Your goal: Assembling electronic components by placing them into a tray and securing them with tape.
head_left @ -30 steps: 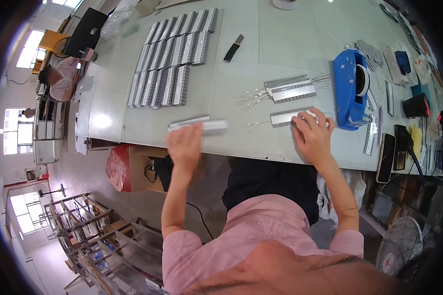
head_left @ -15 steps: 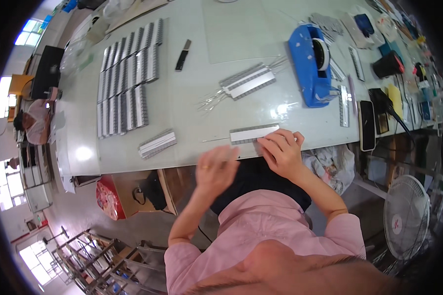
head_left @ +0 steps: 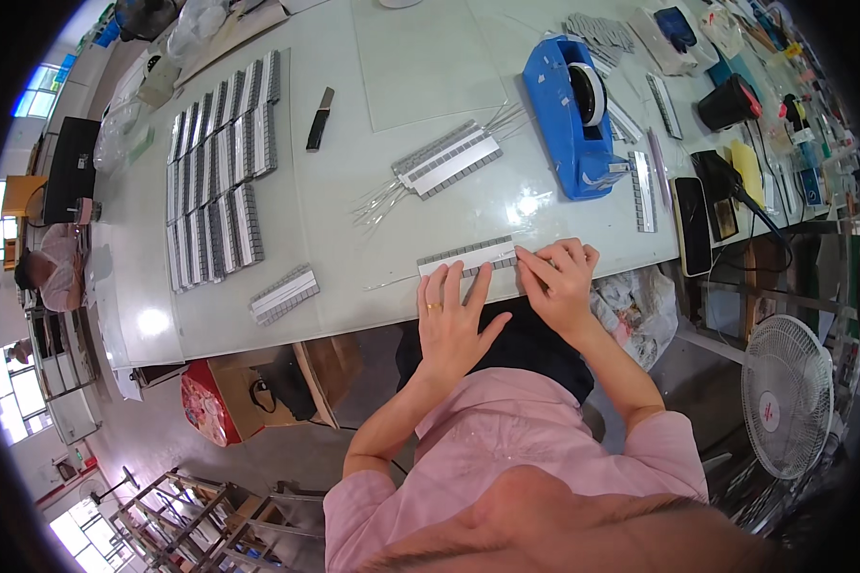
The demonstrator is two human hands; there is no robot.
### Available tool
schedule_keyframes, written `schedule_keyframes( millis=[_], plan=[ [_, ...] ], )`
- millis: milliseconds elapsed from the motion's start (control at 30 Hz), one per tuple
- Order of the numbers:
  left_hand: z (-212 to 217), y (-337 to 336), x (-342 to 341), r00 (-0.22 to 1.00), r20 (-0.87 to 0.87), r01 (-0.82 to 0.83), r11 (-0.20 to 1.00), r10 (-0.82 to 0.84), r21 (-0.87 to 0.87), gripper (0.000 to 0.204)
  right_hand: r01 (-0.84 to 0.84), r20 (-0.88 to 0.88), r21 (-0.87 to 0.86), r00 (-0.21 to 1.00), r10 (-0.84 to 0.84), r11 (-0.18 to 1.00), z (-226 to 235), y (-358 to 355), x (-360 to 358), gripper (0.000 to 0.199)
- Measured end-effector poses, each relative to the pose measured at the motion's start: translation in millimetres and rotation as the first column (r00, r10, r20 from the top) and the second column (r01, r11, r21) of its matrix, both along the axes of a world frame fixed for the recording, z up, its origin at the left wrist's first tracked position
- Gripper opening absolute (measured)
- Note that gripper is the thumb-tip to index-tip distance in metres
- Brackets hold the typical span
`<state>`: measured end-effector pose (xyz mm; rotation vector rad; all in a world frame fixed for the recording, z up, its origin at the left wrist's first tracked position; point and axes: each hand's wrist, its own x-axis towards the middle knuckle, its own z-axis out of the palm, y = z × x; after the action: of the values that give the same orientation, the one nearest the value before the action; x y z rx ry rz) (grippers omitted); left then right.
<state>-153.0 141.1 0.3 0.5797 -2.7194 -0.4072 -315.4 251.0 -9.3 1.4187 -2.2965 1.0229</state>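
A flat strip with a white middle and grey checked edges (head_left: 500, 250) lies near the table's front edge. From its left end a thin wire (head_left: 392, 284) runs out along the glass. My left hand (head_left: 449, 320) rests its spread fingertips on the strip, partly covering it. At the strip's right end is my right hand (head_left: 562, 285), thumb and forefinger pinched together; whatever is between them is too small to make out. Farther off lies a bundle of similar strips (head_left: 447, 160) with loose wires at both ends. A short strip piece (head_left: 285, 295) sits to the left.
Rows of grey-and-white strips (head_left: 222, 172) cover the table's left part. A knife with a black handle (head_left: 319, 126) lies beyond them. To the right stand a blue tape dispenser (head_left: 559, 124), a phone (head_left: 693, 226) and a dark cup (head_left: 726, 103). A fan (head_left: 786, 396) is at the lower right.
My left hand has come right and forward, and its fingers now press on the strip. My right hand has shifted to the strip's right end. The whole view has turned slightly.
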Motion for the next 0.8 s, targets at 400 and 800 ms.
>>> schedule_keyframes(
  millis=[400,800],
  plan=[
    [1,0,0,1.000,0.030,-0.003,1.000,0.003,-0.004,0.073,-0.001,-0.202,0.052,0.979,0.011,0.999,0,-4,2,0.029],
    [0,2,-7,0.996,-0.006,-0.090,0.996,0.090,-0.003,0.083,-0.093,-0.171,0.112,0.979,0.112,0.989,13,-6,-10,0.024]
  ],
)
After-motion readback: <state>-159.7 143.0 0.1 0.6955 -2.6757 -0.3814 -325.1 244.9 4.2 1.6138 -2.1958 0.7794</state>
